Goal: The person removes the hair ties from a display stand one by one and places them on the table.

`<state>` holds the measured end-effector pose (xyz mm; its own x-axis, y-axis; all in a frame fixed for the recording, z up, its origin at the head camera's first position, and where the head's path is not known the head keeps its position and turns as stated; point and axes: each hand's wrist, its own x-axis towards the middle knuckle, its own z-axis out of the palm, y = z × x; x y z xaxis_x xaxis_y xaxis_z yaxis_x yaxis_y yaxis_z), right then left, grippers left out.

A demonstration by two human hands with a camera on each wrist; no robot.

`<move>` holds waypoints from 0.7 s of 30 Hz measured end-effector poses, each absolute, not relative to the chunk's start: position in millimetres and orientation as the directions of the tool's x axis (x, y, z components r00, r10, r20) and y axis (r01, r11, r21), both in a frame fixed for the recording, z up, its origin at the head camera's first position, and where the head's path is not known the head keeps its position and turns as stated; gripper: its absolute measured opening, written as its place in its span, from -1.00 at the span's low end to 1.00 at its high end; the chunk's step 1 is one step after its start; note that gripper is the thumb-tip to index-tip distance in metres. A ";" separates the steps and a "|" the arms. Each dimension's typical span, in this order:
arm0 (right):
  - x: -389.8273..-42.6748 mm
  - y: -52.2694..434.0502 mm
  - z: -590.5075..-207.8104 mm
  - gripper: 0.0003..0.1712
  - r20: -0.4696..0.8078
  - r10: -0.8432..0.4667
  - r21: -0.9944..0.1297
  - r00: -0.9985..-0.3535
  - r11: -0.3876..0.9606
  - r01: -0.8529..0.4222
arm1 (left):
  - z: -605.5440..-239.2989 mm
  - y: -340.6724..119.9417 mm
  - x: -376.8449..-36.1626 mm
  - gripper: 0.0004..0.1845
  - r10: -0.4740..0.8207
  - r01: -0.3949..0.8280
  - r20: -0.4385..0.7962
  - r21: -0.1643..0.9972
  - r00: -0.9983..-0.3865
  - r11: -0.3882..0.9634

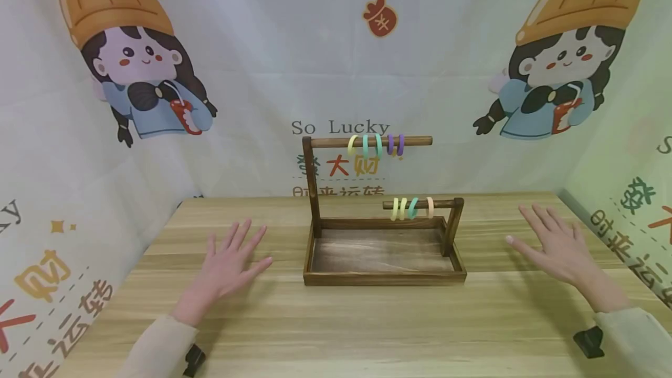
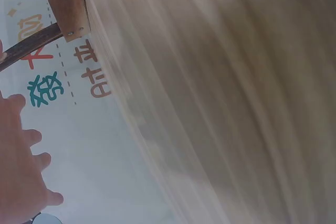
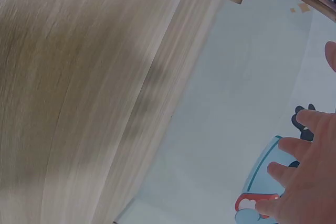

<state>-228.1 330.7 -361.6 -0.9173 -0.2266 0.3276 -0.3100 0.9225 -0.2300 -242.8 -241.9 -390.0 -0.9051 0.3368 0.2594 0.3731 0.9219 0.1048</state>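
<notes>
Behind the fingers, at the near side, two pale sleeves (image 1: 163, 346) (image 1: 637, 337) covered the forearms, with a small black piece (image 1: 195, 360) (image 1: 589, 342) beside each. Forward of the sleeves, the left hand (image 1: 228, 264) and the right hand (image 1: 556, 247) hovered above the tabletop (image 1: 367, 325), well apart. On both, the fingers were straight and spread, thumbs turned inward toward each other. Shadows fell on the wood near each hand.

Between the two sets of fingers, apart from both, stood a dark wooden rack with a shallow tray (image 1: 383, 278) for its base. The tray lay nearer to the left fingers than to the right. A tall post (image 1: 311, 185) rose at its end by the left fingers, a short post (image 1: 452, 229) at its end by the right fingers.

From the short post, the lower bar (image 1: 446, 204) pointed toward the left fingers' side. Counting from that side, it bore two pale yellow rings (image 1: 395, 209), a teal ring (image 1: 412, 209) and a peach ring (image 1: 430, 207). From the tall post, the upper bar (image 1: 331, 143) reached toward the right fingers' side, carrying a yellow ring (image 1: 349, 146), two teal rings (image 1: 365, 146) and two purple rings (image 1: 390, 144), in that order.

Farthest beyond the fingers hung a white cloth (image 1: 262, 74), printed with lettering (image 1: 337, 166) behind the rack, a braided cartoon figure (image 1: 168, 115) (image 1: 530, 109) on each hand's side, and a red pouch (image 1: 380, 17) higher up.
</notes>
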 end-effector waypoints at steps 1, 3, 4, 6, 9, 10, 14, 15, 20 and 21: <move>-228.2 330.5 -361.5 -0.13 0.334 -0.225 -0.233 -0.915 0.921 -0.311 | -390.1 -241.6 -243.3 -0.27 0.340 0.381 0.269 0.115 -0.901 0.918; -228.3 330.0 -361.1 -0.14 0.351 -0.221 -0.241 -0.910 0.918 -0.316 | -389.9 -240.3 -244.6 -0.27 0.355 0.410 0.309 0.134 -0.883 0.902; -228.3 329.5 -361.0 -0.15 0.361 -0.218 -0.247 -0.907 0.915 -0.318 | -389.7 -239.4 -245.3 -0.28 0.363 0.428 0.334 0.146 -0.870 0.892; -229.1 328.4 -361.4 -0.17 0.384 -0.210 -0.269 -0.899 0.906 -0.327 | -389.1 -237.3 -246.7 -0.29 0.379 0.470 0.392 0.168 -0.838 0.866; -231.0 325.5 -362.8 -0.22 0.437 -0.199 -0.309 -0.877 0.883 -0.355 | -387.9 -233.0 -248.7 -0.33 0.394 0.531 0.470 0.202 -0.790 0.823; -231.6 324.3 -363.4 -0.24 0.454 -0.196 -0.327 -0.869 0.871 -0.367 | -387.8 -231.4 -249.3 -0.34 0.395 0.544 0.487 0.214 -0.780 0.811; -233.6 318.7 -365.5 -0.34 0.517 -0.187 -0.398 -0.836 0.812 -0.427 | -386.6 -223.8 -250.6 -0.38 0.382 0.577 0.523 0.279 -0.762 0.768; -233.9 317.0 -365.8 -0.36 0.525 -0.182 -0.420 -0.831 0.794 -0.440 | -386.2 -221.7 -250.6 -0.39 0.376 0.581 0.525 0.304 -0.764 0.755; -234.3 308.7 -367.1 -0.44 0.538 -0.140 -0.531 -0.831 0.709 -0.464 | -386.9 -212.1 -251.3 -0.45 0.350 0.594 0.514 0.453 -0.783 0.665; -234.5 307.1 -367.3 -0.45 0.536 -0.131 -0.547 -0.834 0.698 -0.462 | -387.4 -210.3 -251.6 -0.47 0.346 0.593 0.509 0.480 -0.789 0.647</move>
